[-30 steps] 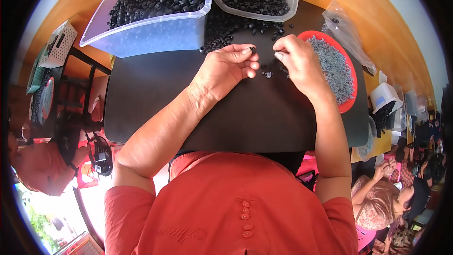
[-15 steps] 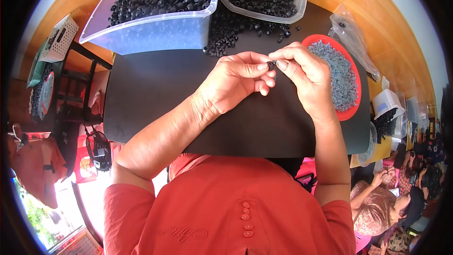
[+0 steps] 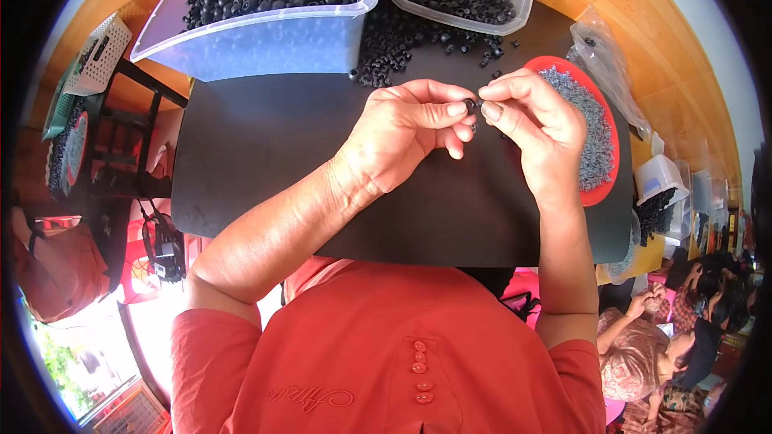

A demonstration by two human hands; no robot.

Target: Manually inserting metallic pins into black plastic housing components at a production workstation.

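Observation:
Above the dark table [image 3: 265, 153] my left hand [image 3: 394, 133] pinches a small black ring-shaped piece [image 3: 470, 104] between thumb and forefinger. Its hollow opening faces up. A second small dark piece [image 3: 474, 127] shows by the curled lower fingers of that hand. My right hand [image 3: 547, 124] is closed in a pinch just right of the black piece, thumb and forefinger tips nearly touching it. Whatever lies between those tips is too small to name. Beyond my right hand sits a red tray [image 3: 609, 181] heaped with tiny grey-blue pieces [image 3: 591, 133].
At the back stand a large clear tub [image 3: 281, 44] and a smaller clear container [image 3: 523, 4], both full of black pieces. Loose black pieces [image 3: 378, 64] lie before them. A plastic bag [image 3: 611, 72] rests behind the red tray. Other people [image 3: 643, 345] sit at the right.
My right hand has shifted a little to the right, and its fingertips have drawn slightly away from the black piece. My left hand still holds that piece, a touch further right.

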